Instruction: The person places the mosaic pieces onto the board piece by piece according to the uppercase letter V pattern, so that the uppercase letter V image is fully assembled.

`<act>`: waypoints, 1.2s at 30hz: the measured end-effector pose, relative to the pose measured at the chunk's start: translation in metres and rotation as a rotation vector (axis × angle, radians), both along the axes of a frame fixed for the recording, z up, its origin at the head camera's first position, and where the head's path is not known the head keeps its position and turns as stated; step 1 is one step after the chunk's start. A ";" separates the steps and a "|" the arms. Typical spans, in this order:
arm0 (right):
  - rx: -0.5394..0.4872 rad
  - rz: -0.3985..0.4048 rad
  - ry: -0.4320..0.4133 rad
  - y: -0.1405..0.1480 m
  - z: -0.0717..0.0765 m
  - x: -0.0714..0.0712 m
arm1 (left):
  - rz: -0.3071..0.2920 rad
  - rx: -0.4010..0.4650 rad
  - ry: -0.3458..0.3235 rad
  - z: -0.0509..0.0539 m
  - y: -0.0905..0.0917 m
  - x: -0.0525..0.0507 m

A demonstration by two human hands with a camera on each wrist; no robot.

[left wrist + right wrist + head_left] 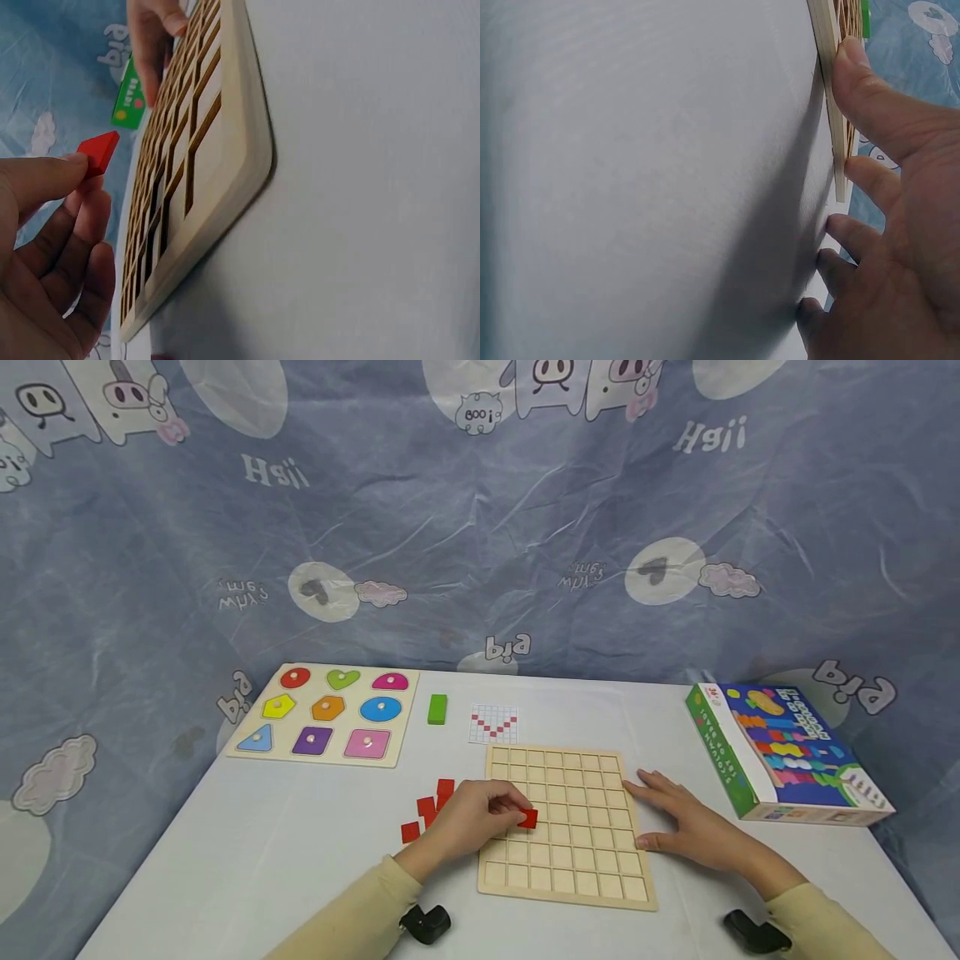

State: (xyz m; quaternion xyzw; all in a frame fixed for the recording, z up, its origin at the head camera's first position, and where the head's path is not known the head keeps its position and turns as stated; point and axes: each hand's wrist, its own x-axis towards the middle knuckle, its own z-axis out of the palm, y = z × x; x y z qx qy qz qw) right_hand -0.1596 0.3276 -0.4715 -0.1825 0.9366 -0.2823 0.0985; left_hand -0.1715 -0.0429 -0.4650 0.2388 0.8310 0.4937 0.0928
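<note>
My left hand [477, 817] pinches a red square tile [529, 818] between thumb and fingertips, over the left part of a wooden grid board [564, 892]. In the left wrist view the tile [98, 152] is held tilted, apart from the board [238, 135]. My right hand [693, 827] rests at the board's right edge, its thumb and index finger touching the frame; the right wrist view shows the other fingers [847, 232] spread down toward the table. Several more red tiles [410, 832] lie left of the board, partly hidden by my left hand.
Behind the board lie a small pattern card [493, 724] with red squares in a V and a green block [437, 709]. A shape puzzle board [322, 752] is at back left, a colourful game box [787, 756] at back right. A printed curtain [480, 527] hangs behind.
</note>
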 end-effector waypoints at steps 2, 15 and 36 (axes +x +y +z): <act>-0.003 0.002 0.000 0.000 0.000 0.000 | -0.020 0.007 0.003 0.000 0.006 0.002; 0.004 -0.007 -0.009 -0.002 0.002 0.001 | -0.046 -0.038 0.047 -0.007 0.029 0.011; 0.006 -0.007 0.002 -0.002 0.003 0.002 | -0.039 -0.098 0.070 -0.014 0.043 0.020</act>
